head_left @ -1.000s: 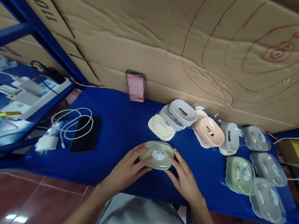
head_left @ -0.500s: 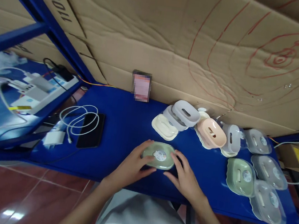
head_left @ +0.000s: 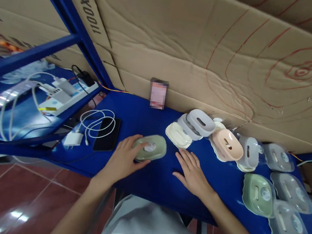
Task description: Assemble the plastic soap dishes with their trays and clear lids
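Note:
My left hand (head_left: 123, 160) grips a green soap dish (head_left: 155, 153) with a round white sticker on top, fingers at its far side and thumb at the near side. The dish is by the front middle of the blue table. To its right, my right hand (head_left: 191, 173) is open, palm down and fingers stretched, apart from the dish. Just beyond those fingertips is a cream soap dish piece (head_left: 179, 135) with stacked grey soap dish parts (head_left: 202, 124) beside it. Farther right sit a peach slotted part (head_left: 227, 143) and a grey slotted part (head_left: 250, 153).
Several lidded soap dishes, including a green one (head_left: 256, 193), stand at the table's right end. On the left lie a black phone (head_left: 106, 135), a coiled white cable (head_left: 83, 119) and a charger (head_left: 73, 139). A power strip (head_left: 68, 101) sits beyond the blue frame. Cardboard (head_left: 169, 38) walls the back.
My left hand has carried the green soap dish left and slightly away from me. My right hand has let go of the dish and stays to the right of it.

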Tool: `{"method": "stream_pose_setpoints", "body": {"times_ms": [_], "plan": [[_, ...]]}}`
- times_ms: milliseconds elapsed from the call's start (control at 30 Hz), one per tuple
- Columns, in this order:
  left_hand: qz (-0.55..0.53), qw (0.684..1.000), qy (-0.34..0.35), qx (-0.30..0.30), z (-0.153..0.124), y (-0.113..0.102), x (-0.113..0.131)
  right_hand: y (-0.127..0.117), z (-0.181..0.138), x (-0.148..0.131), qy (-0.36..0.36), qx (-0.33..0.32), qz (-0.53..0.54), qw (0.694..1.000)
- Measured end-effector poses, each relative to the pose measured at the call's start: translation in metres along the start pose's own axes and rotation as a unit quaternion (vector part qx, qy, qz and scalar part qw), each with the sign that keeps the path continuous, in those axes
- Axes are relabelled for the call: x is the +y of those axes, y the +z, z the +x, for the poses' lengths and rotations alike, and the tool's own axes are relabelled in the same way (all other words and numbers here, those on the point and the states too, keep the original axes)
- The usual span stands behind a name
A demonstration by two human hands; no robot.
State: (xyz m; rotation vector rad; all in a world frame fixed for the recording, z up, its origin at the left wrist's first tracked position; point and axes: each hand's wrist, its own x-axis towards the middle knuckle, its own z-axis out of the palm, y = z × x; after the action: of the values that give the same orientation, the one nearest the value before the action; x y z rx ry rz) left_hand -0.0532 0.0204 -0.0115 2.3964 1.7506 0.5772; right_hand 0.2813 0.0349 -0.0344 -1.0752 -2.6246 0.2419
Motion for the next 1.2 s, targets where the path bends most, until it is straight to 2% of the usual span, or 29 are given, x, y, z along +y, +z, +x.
{"method": "stream_pose_setpoints", "body": {"times_ms": [133, 233, 300, 400, 467, 533, 633, 767, 933, 1033, 1100, 1167, 1200], "plan": [[0.09, 0.992, -0.075, 0.039, 0.012, -0.01, -0.034, -0.005, 0.003, 0.002, 0.021, -0.028, -0.006, 0.999], [0.123, 0.986, -0.099, 0.06, 0.03, -0.017, -0.033, -0.008, 0.006, 0.003, 0.028, -0.037, -0.001, 0.999], [0.123, 0.989, -0.054, 0.062, 0.043, -0.018, -0.018, -0.009, 0.007, 0.004, 0.035, -0.041, 0.011, 0.999], [0.066, 0.993, 0.092, 0.017, 0.064, -0.012, 0.012, -0.008, 0.007, 0.005, 0.034, -0.035, 0.024, 0.999], [0.027, 0.982, 0.184, -0.018, 0.081, -0.003, 0.027, -0.007, 0.007, 0.006, 0.033, -0.025, 0.021, 0.999], [0.021, 0.971, 0.234, -0.044, 0.097, 0.008, 0.033, -0.006, 0.007, 0.006, 0.04, -0.018, 0.015, 0.999], [0.027, 0.961, 0.265, -0.08, 0.112, 0.021, 0.03, -0.008, 0.006, 0.009, 0.054, -0.01, 0.011, 0.998], [-0.024, 0.942, 0.321, -0.094, 0.102, 0.03, 0.032, -0.015, 0.002, 0.021, 0.076, 0.015, 0.016, 0.997], [-0.046, 0.903, 0.412, -0.111, 0.075, 0.028, 0.059, -0.02, -0.003, 0.041, 0.096, 0.018, 0.016, 0.995], [-0.049, 0.9, 0.419, -0.11, 0.075, 0.021, 0.061, -0.018, -0.004, 0.045, 0.101, 0.004, 0.022, 0.995], [-0.045, 0.911, 0.4, -0.089, 0.083, 0.012, 0.048, -0.017, -0.005, 0.045, 0.102, 0.0, 0.026, 0.994], [-0.021, 0.941, 0.333, -0.049, 0.093, 0.0, 0.027, -0.016, -0.006, 0.044, 0.104, 0.0, 0.027, 0.994], [0.018, 0.966, 0.257, -0.022, 0.097, -0.006, 0.015, -0.016, -0.006, 0.044, 0.103, 0.001, 0.028, 0.994]]}}
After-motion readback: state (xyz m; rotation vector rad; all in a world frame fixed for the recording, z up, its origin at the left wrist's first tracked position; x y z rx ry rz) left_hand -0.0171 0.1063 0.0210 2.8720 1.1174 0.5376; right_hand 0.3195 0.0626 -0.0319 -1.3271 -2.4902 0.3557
